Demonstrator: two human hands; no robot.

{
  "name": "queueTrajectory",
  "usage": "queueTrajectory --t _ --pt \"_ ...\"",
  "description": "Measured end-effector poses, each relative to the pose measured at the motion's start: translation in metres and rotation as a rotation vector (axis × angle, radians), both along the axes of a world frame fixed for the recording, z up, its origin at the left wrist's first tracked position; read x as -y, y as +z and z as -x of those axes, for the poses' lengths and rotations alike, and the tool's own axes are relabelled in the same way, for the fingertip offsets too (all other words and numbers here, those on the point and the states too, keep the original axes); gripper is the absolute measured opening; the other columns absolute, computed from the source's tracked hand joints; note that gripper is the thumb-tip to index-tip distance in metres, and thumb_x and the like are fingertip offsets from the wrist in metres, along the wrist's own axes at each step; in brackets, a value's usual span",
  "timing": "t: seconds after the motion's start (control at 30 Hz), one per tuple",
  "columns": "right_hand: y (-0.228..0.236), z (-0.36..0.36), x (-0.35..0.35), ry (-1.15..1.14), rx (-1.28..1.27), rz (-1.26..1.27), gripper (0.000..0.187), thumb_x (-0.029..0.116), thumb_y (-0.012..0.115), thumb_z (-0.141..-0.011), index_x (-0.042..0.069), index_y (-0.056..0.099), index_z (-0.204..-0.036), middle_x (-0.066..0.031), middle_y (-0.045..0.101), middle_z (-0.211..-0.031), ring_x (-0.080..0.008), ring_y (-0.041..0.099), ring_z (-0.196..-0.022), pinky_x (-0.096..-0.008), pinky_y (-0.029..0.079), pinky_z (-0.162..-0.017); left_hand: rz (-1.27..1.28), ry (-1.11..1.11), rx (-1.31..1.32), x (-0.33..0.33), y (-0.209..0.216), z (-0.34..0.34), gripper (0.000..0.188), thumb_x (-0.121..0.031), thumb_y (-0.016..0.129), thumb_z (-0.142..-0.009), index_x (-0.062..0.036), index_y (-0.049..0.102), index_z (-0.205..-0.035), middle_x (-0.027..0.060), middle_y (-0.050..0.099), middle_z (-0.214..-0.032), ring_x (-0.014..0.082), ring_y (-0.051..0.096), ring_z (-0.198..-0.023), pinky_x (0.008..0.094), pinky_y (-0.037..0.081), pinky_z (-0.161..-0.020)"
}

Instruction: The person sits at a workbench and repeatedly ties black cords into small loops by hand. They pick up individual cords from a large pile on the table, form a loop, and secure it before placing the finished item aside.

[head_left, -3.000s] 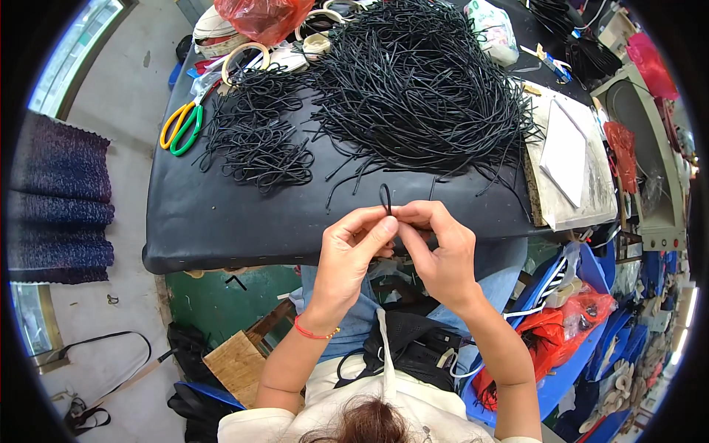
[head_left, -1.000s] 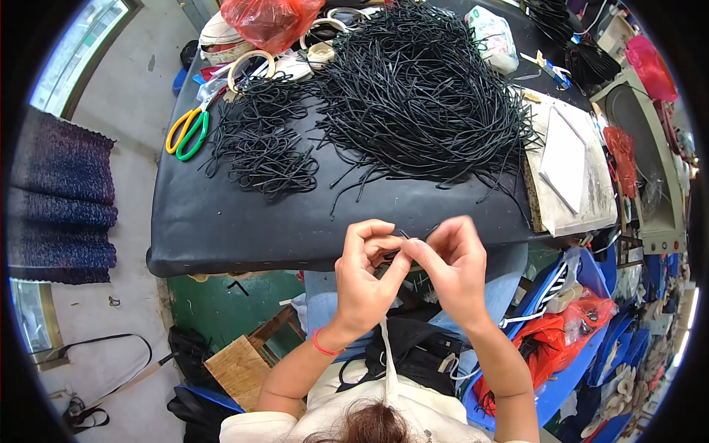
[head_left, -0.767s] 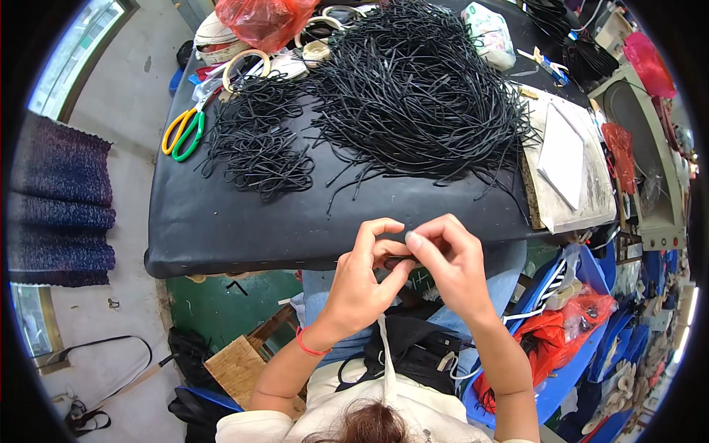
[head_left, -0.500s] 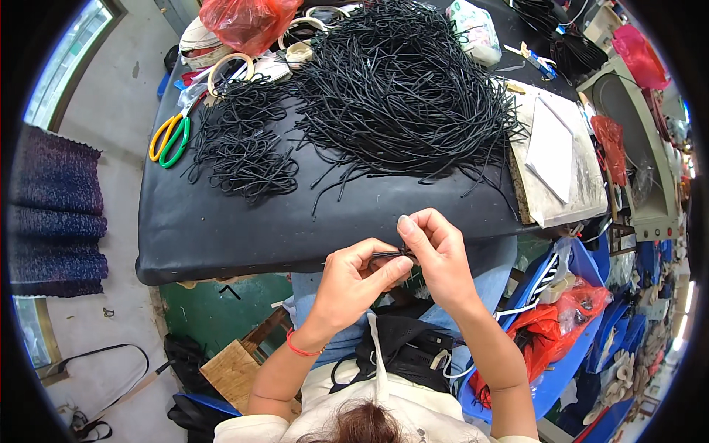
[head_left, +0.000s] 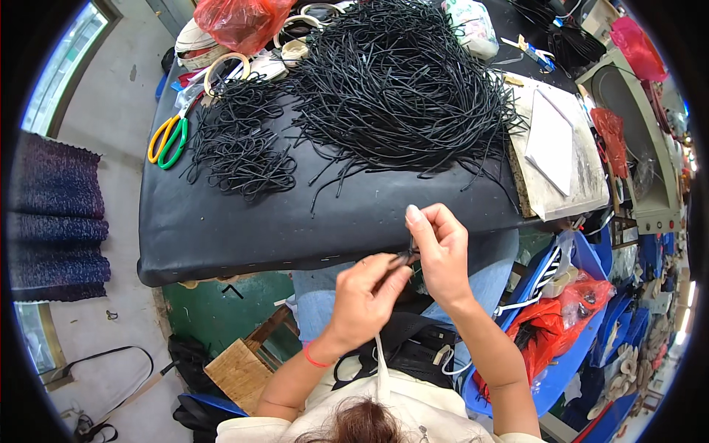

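A thin black cord (head_left: 408, 255) runs between my two hands, just off the table's near edge and above my lap. My left hand (head_left: 367, 295) pinches it between thumb and fingers, a red string band round the wrist. With fingers curled, my right hand (head_left: 441, 255) grips the cord at its other side, thumb pointing up. My fingers hide most of the cord's shape. Beyond them a large heap of straight black cords (head_left: 406, 96) covers the table's middle. Left of it lies a smaller pile of looped black cords (head_left: 244, 148).
Scissors (head_left: 168, 142) with yellow and green handles lie by the looped pile. The black-covered table (head_left: 221, 236) has tape rolls and a red plastic bag (head_left: 247, 22) at the far left. A board with white paper (head_left: 550, 148) lies right. A blue bin (head_left: 543, 384) stands beside my right arm.
My left hand has shifted slightly to the right and turned, its fingers now smeared by motion. My right hand stays near the same spot, still holding the cord.
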State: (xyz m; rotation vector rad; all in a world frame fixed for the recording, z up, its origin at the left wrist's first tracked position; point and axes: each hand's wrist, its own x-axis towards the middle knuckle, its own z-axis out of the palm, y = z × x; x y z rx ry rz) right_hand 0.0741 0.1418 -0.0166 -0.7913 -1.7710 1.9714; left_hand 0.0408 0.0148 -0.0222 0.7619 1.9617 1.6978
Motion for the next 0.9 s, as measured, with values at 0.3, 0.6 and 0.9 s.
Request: queueTrajectory --t 0.3,0.6,0.9 --pt "0.008 -0.015 -0.018 0.303 0.021 0.149 0.015 0.014 0.06 -0.086 0.0 0.06 -0.092 -0.0022 0.06 -0.08 -0.0042 0.053 -0.072 -0.0189 0.044 -0.066 -0.204 -0.101 0.541 0.004 0.0 0.027 0.019 -0.017 0.059 -0.088 -0.001 0.061 -0.097 -0.0014 0.059 -0.079 0.0031 0.052 -0.068 0.0166 0.043 -0.059" --pt "0.014 -0.021 -0.009 0.315 -0.063 0.188 0.015 0.009 0.058 -0.086 -0.001 0.059 -0.097 -0.0018 0.061 -0.084 -0.0046 0.053 -0.076 -0.0188 0.044 -0.067 -0.239 0.035 0.535 -0.002 0.003 0.023 0.016 -0.019 0.06 -0.087 -0.0026 0.062 -0.088 -0.0007 0.06 -0.072 0.003 0.053 -0.064 0.0171 0.041 -0.056" --pt "0.011 -0.022 -0.012 0.356 -0.04 0.28 0.02 0.01 0.058 -0.087 -0.001 0.058 -0.103 -0.0002 0.06 -0.082 -0.0032 0.051 -0.073 -0.0178 0.041 -0.065 -0.296 0.04 0.655 0.0 0.001 0.025 0.016 -0.018 0.06 -0.087 -0.0022 0.061 -0.09 0.0006 0.06 -0.074 0.0044 0.054 -0.065 0.0181 0.042 -0.057"
